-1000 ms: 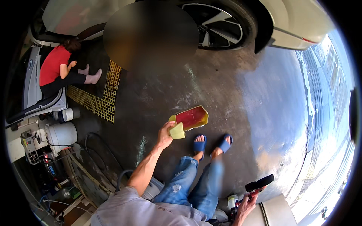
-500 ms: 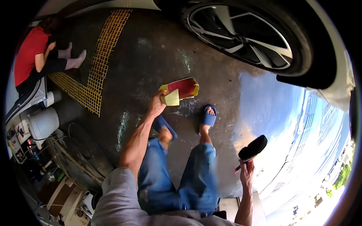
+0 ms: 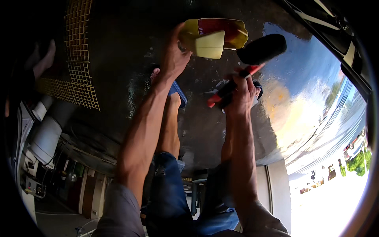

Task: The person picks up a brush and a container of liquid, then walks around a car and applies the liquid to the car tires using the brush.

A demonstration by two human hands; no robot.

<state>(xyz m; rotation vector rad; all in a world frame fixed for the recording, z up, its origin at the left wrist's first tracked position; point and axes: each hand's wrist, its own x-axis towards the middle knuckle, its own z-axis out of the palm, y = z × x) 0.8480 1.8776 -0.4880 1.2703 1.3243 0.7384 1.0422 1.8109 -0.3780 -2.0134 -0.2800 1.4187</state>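
My left hand (image 3: 173, 57), fingers closed, grips a cut-open container (image 3: 241, 29), yellowish outside and dark red inside. A pale yellow wedge-shaped block (image 3: 210, 45), sponge-like, is at the container's near side by the same hand. In my right hand (image 3: 241, 94) is a brush with a thick black head (image 3: 263, 49) and a red-and-black handle (image 3: 226, 90). The brush head is just right of the container's right end; whether they touch I cannot tell. Both things are held over the dark floor. Motion blurs the right fingers a little.
Part of a car wheel (image 3: 347, 29) shows at the upper right. Yellow floor grating (image 3: 77, 43) lies at the left, with another person's boot (image 3: 46, 59) beside it. A white bucket (image 3: 46, 136) stands lower left. Wet floor (image 3: 290, 83) reflects the sky. My feet in blue slippers are below.
Both hands have moved forward and up in the picture. The brush has swung left from the far right to beside the container. My view has tilted, and the wheel shows less.
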